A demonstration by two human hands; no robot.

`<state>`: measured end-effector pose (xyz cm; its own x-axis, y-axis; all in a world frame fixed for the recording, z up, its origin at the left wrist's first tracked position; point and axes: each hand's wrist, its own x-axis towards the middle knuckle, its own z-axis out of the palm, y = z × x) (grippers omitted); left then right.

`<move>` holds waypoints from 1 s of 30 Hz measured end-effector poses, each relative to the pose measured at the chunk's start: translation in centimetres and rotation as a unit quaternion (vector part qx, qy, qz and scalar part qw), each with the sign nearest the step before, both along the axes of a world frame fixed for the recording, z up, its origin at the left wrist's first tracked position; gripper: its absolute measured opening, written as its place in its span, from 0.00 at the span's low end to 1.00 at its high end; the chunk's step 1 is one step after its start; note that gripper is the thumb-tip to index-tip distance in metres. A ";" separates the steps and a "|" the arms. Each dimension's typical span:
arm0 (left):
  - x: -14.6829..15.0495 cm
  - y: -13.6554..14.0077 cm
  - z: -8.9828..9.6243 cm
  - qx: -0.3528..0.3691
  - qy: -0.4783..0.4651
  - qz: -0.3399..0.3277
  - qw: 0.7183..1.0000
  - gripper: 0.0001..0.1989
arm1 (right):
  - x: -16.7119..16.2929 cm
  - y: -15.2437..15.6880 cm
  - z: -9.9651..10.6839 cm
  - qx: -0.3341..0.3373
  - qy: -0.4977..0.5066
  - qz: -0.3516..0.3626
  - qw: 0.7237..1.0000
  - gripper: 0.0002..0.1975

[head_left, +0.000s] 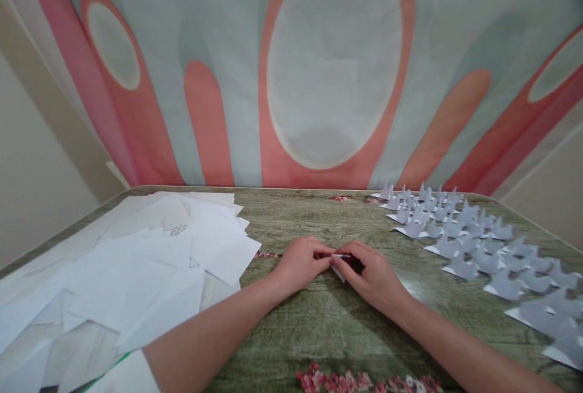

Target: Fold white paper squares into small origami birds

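Note:
Between my two hands, just above the wood-patterned table (282,326), is a small folded piece of white paper (337,266). The fingertips of my left hand (304,264) pinch its left end. My right hand (370,271) grips it from the other side, thumb in front and fingers curled behind. Most of the paper is covered by the fingers, so its full shape is hidden. To the right stand rows of folded white paper birds (460,247), with pointed tips raised.
A wide, loose pile of white paper sheets (150,277) covers the table's left side, close to my left forearm. Pink flower prints (359,381) decorate the tabletop. Behind the table hangs a backdrop (246,107) with coral and pale green shapes.

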<state>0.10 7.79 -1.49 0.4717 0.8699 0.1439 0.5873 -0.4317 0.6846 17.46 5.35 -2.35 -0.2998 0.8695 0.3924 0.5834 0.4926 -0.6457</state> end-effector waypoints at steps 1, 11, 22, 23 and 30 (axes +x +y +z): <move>0.0 0.0 0.0 0.001 0.001 0.004 1.000 0.12 | 0.0 0.0 0.0 -0.001 0.000 0.000 1.000 0.06; 0.2 -0.2 0.1 0.007 0.009 0.018 1.000 0.12 | -0.1 0.1 0.0 0.010 -0.002 0.001 1.000 0.07; 0.0 -0.5 0.3 0.040 0.020 -0.013 0.999 0.12 | -0.1 0.0 -0.1 0.017 -0.015 0.004 1.000 0.07; 0.0 -0.5 0.3 0.043 0.025 -0.005 0.999 0.12 | -0.1 0.0 -0.2 0.024 -0.020 0.005 0.999 0.07; 0.4 -1.4 0.3 0.094 0.071 0.024 0.993 0.12 | 0.3 0.1 -0.6 0.096 -0.107 0.011 0.990 0.09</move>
